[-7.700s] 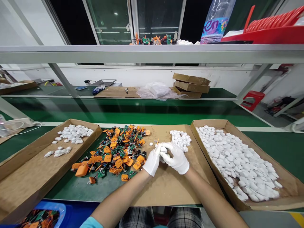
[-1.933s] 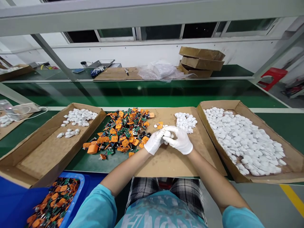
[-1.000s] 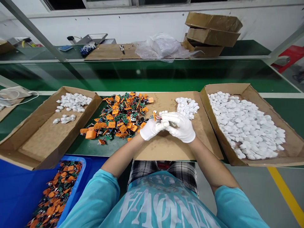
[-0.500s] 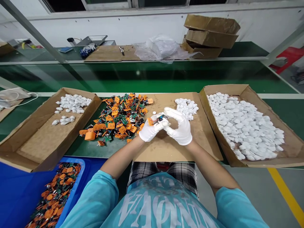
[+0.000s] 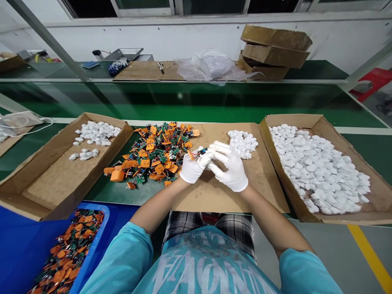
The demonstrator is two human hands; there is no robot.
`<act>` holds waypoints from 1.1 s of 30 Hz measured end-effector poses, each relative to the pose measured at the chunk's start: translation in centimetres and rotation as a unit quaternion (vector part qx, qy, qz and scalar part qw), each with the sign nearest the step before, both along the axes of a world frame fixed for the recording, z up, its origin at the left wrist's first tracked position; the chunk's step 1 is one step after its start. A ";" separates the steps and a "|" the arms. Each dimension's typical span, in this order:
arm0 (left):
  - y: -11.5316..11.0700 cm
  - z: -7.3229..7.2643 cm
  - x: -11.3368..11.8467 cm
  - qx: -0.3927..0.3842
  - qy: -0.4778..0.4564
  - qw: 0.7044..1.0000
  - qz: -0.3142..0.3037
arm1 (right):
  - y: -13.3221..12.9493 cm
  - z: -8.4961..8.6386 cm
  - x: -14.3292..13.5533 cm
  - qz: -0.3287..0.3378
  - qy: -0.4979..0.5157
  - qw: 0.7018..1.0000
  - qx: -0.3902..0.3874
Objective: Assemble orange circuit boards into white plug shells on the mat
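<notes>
Both my hands wear white gloves and meet over the cardboard sheet. My left hand (image 5: 193, 167) is closed on a small circuit board with an orange piece and thin wires (image 5: 201, 152). My right hand (image 5: 229, 168) comes in from the right, fingers bent and tips pressed against the same board beside the left fingertips. Its fingertips partly hide the board, so any white piece there cannot be made out. Left of my hands lies a heap of orange pieces with green circuit boards (image 5: 156, 155). Beyond my right hand is a small pile of white plastic pieces (image 5: 243, 143).
A cardboard tray (image 5: 49, 179) with some white pieces stands left. Another cardboard tray (image 5: 378, 192), holding many white pieces, stands right. Below left is a blue bin (image 5: 105, 228) of orange-and-green parts. Cardboard boxes (image 5: 275, 53) and plastic wrap (image 5: 211, 65) lie on the rear shelf.
My right hand's fingers have moved from a wide ring shape to a flatter position over the board. My left hand keeps its hold. The whole view has shifted slightly.
</notes>
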State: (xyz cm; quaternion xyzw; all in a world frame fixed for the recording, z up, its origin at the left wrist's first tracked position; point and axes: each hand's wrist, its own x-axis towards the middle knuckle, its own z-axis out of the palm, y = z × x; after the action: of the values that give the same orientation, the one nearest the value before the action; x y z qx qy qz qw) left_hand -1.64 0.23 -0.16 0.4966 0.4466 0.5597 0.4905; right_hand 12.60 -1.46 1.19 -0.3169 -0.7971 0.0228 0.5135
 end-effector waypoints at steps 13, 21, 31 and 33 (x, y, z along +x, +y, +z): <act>-1.5 1.2 -0.1 0.031 0.048 0.995 -0.075 | -0.8 0.4 -0.1 -0.054 0.025 0.998 -0.019; -1.7 0.6 0.2 0.096 0.066 0.991 -0.062 | -1.0 0.1 -0.4 -0.073 0.071 0.994 -0.042; -0.3 1.6 0.3 -0.109 -0.037 0.985 -0.128 | 0.0 -0.3 0.3 -0.019 -0.010 0.999 -0.042; -0.2 1.4 0.6 -0.149 -0.071 0.971 -0.174 | 0.2 -0.4 0.6 0.016 -0.024 0.995 -0.097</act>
State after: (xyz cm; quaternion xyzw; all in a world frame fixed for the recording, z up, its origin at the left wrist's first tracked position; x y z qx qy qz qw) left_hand -1.02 -0.02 1.21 0.4467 0.3957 0.4267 0.6795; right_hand 13.20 -1.22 0.84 -0.3532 -0.8079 0.1004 0.4610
